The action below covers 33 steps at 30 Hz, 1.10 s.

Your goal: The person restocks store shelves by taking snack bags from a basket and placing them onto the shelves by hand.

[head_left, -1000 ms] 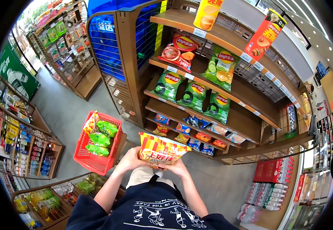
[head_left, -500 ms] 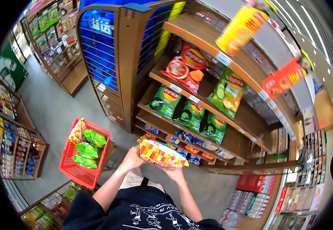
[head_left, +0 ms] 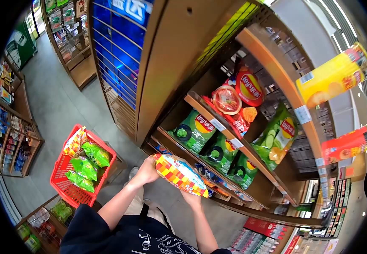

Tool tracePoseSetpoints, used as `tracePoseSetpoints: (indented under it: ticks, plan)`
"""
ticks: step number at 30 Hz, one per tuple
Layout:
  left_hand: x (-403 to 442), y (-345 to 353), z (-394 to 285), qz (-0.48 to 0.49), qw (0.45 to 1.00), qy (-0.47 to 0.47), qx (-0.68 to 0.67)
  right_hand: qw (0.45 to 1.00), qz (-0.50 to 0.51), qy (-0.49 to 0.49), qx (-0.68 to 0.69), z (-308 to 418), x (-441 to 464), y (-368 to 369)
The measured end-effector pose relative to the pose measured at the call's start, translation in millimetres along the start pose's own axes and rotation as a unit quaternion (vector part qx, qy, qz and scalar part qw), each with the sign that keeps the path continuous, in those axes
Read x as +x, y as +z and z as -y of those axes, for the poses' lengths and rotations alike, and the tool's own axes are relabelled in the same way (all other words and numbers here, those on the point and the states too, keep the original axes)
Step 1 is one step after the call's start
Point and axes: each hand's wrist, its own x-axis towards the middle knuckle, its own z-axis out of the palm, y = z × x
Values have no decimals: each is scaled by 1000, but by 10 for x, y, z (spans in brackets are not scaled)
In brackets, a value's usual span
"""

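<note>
A red, yellow and white checkered snack bag [head_left: 181, 174] is held between both hands in front of the body. My left hand [head_left: 147, 170] grips its left end with fingers closed. At its lower right edge, my right hand [head_left: 192, 199] grips the bag, fingers mostly hidden beneath it. To the left stands a red shopping basket [head_left: 62, 187] holding several green bags [head_left: 85, 169] and a checkered bag [head_left: 75, 142]. On the shelves ahead are a red Lay's bag [head_left: 239, 99], a green and yellow one [head_left: 276, 136] and several dark green ones [head_left: 195, 130].
Yellow [head_left: 333, 76] and red [head_left: 347, 144] chip canisters stand on the upper shelf. A brown shelf end panel [head_left: 166, 63] rises close ahead, beside a blue display behind wire. Bottle packs [head_left: 257, 239] sit at lower right, a low wire rack [head_left: 43, 224] at lower left.
The shelf and its Lay's bags appear larger and closer, and the view has tilted. The basket appears farther left. The checkered bag has tipped from showing its front, still in both hands.
</note>
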Motion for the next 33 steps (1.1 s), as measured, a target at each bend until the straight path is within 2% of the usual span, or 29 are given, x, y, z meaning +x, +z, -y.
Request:
tracePoseSetpoints:
  ticks: [2,3,5,6,7,8,10,11,12,13,16,17,18,20,21,22,23,24,27,29,30,33]
  plan:
    - [174,64,259,-20,999,45,-8,996,-65,-67,-1,-118,84,128]
    - [265,96,394,-13,999,44,0,995,-73,-62,6,-101,170,166]
    - [423,151,693,0,994,111,-3,989,-87,-56,106,-176,324,220]
    - [485,134,789,28,986,165,24,988,-81,-23,133,-123,343,234]
    - [550,111,887,29,986,164,27,985,-90,-41,139,-216,380,337]
    - [580,129,993,38,982,184,31,965,-90,-2,247,-326,423,442]
    - [588,206,1145,51,981,187,12,952,-154,-59,257,-754,474,703]
    - [623,235,1208,49,980,191,15,890,-106,-24,442,-864,518,744]
    - [653,262,1282,44,976,210,33,789,-79,25,609,-815,593,745]
    - [683,291,1369,40,971,229,50,760,-89,33,643,-918,648,825]
    - [788,320,1657,36,968,242,54,764,-140,26,630,-1379,749,1014]
    - [828,325,1760,38,966,249,47,740,-150,66,652,-1562,814,1055]
    - [863,338,1862,35,965,257,49,818,-167,21,550,-1830,856,1156]
    - [930,352,2042,29,959,278,40,735,-153,112,651,-2291,1116,1187]
    - [982,350,2152,27,955,293,40,731,-114,42,671,-2387,1153,1179]
    - [1036,349,2293,37,951,304,34,742,-124,51,657,-2409,1157,1221]
    - [1083,352,2423,38,951,304,39,825,-149,-4,546,-2662,1177,1372]
    - [1139,352,2540,41,947,318,28,885,-189,-51,423,-2916,1197,1524]
    - [1219,362,2850,45,936,348,22,903,-276,-223,244,-2688,1249,1565]
    - [1213,375,2967,37,921,388,19,879,-328,-328,110,-2623,1229,1600]
    - [1215,394,3052,32,911,410,33,884,-299,-332,136,-2796,1240,1590]
    - [1136,396,3206,46,895,444,15,883,-288,-360,85,-2861,1168,1533]
